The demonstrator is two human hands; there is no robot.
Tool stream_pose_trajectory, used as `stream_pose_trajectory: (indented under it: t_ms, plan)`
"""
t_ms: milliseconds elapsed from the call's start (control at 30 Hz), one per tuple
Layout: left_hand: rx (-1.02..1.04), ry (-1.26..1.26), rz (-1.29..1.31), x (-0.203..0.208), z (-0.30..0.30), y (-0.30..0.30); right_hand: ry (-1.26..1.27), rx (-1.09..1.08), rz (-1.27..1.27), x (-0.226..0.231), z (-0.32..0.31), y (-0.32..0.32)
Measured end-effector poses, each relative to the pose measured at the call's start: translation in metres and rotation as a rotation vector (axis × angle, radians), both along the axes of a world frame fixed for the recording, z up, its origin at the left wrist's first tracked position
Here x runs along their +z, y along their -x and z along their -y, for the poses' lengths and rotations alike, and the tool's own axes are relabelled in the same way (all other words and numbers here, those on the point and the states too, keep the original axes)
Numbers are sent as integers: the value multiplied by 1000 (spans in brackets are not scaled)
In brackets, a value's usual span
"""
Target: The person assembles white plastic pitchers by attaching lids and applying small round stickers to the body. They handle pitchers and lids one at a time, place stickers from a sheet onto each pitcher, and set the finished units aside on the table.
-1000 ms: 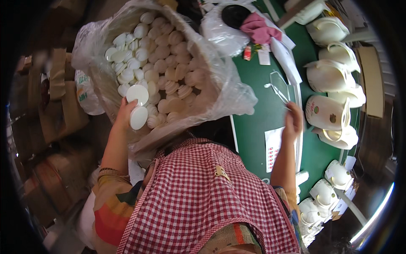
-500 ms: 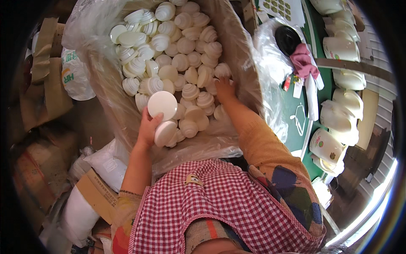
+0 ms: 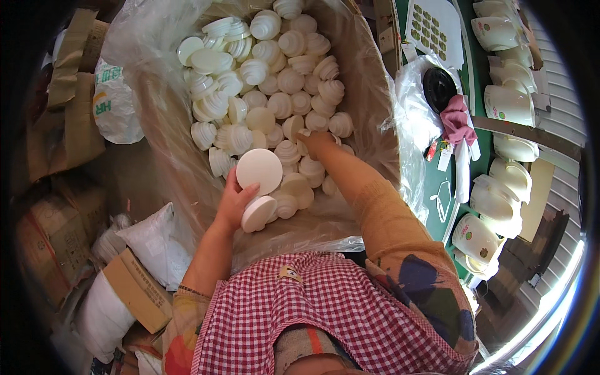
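Note:
My left hand (image 3: 234, 201) is closed on two white round plastic lids, one (image 3: 259, 172) with its flat face up and the other (image 3: 258, 214) lower and tilted. My right hand (image 3: 320, 145) reaches into the pile of stepped white lids (image 3: 290, 80), its fingers bent down on a white lid (image 3: 302, 148). Its fingertips are partly hidden. The pile lies in a large cardboard box (image 3: 369, 75) lined with a clear plastic bag (image 3: 169, 119).
To the right, a green table (image 3: 431, 181) holds a black round lid (image 3: 440, 89), a pink cloth (image 3: 457, 120) and a sticker sheet (image 3: 431, 31). White pots (image 3: 478, 237) stand in a row beyond. White sacks (image 3: 156, 240) and cartons (image 3: 65, 228) lie at left.
My right hand has moved left across the pile, to another lid. My left hand keeps its two lids. The whole view has shifted slightly, with the box now lower and further right.

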State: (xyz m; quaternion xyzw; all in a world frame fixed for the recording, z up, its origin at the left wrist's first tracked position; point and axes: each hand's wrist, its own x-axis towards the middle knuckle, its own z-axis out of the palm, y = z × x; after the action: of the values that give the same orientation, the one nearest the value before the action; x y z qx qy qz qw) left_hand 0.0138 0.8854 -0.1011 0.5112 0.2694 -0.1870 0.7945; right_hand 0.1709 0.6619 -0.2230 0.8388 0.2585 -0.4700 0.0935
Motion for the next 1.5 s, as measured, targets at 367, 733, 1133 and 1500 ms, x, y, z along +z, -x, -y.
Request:
stream_pose_trajectory:
  t_ms: [367, 733, 1133, 1500]
  plan:
    - [0, 8, -4, -10, 9, 3, -1, 174, 54, -93, 14, 56]
    - [5, 11, 10, -1, 17, 3, -65, 68, -225, -60, 51, 39]
    - [52, 20, -18, -4, 20, 3, -34, 28, -44, -120, 31, 85]
    - [88, 93, -125, -13, 28, -4, -37, -101, -454, -74, 58, 96]
